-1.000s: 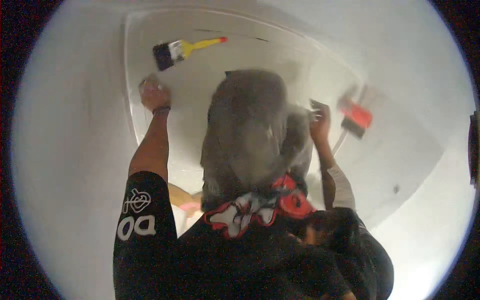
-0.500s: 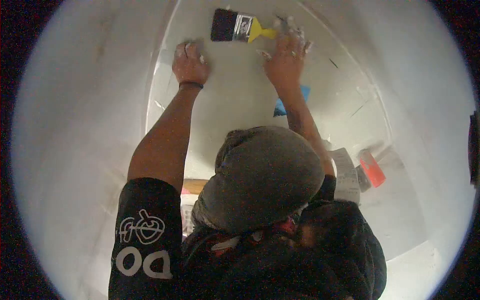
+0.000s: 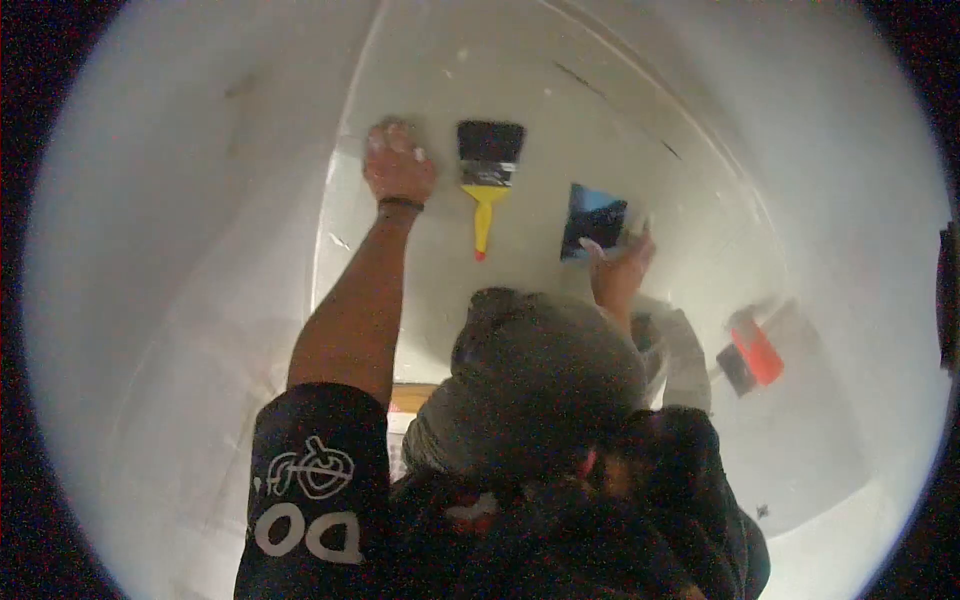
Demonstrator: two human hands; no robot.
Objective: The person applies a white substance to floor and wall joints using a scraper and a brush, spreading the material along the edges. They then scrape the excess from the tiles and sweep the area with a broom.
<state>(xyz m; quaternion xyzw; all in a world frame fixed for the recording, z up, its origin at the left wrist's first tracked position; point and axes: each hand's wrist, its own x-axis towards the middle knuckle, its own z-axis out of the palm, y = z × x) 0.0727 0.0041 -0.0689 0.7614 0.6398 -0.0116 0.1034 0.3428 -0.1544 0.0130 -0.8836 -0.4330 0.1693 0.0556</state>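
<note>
My left hand is stretched out on a white surface, fingers curled and knuckles smeared white; whatever is under it is hidden. Just right of it lies a paintbrush with dark bristles and a yellow handle pointing toward me. A dark blue square pad lies further right. My right hand is at the pad's lower edge with fingers spread, fingertips touching it. A grey cap and my black shirt fill the lower middle of the view.
A red and black tool lies at the right on the white surface, blurred. White walls curve around the left and right sides. A thin dark crack line runs across the far part of the surface.
The view has shifted. My right hand let go of the brush handle and drew back to the blue pad. The brush now lies with its handle toward me. My left hand stays pressed down.
</note>
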